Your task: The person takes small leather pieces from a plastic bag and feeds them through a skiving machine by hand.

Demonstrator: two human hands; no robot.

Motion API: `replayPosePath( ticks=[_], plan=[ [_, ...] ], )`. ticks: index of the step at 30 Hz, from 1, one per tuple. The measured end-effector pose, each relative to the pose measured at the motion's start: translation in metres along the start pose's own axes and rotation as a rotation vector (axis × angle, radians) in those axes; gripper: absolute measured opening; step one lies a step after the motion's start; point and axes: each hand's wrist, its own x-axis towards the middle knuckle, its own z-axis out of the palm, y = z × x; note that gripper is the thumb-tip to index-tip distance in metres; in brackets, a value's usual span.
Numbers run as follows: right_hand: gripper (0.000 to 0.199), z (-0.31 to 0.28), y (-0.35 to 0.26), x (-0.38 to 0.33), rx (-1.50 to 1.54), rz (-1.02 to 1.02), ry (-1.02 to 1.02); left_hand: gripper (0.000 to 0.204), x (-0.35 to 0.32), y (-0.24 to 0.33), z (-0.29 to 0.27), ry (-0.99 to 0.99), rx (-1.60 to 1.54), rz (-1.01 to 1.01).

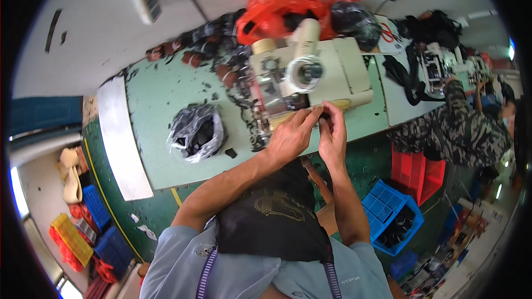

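Observation:
In front of a cream sewing machine (338, 72), both my hands are raised close together with their fingertips nearly meeting. My left hand (292, 134) is closed in a pinch at its front edge. Beside it my right hand (333, 135) is also pinching, thumb and fingers pressed together. A small dark bit shows between the fingertips, too small and covered to name. A white ring of thread or cord (303, 74) lies on top of the machine. On the green table (160, 88) to the left stands a clear plastic bag (217, 133) of black pieces, with one loose black piece (230, 153) near it.
Behind the machine lie a red plastic bag (260, 14) and a dark bag (354, 22). Brown and black bundles (191, 58) line the wall side. A blue crate (382, 210) and a red crate (415, 174) stand below right. A person in camouflage (465, 127) works farther right.

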Motion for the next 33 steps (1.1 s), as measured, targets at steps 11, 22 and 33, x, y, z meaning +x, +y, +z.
replayPosePath(
  ticks=[11,22,33],
  plan=[
    [0.062,-0.055,0.057,0.078,-0.025,-0.185,0.113,0.047,0.068,-0.016,0.086,0.042,0.126,-0.002],
    [0.057,-0.049,0.046,0.082,0.238,-0.063,0.0,0.046,0.068,-0.012,0.086,0.112,0.036,-0.092],
    [0.048,-0.059,0.044,0.089,0.078,-0.033,0.008,0.029,0.07,-0.012,0.087,0.118,0.07,-0.134]
  ],
)
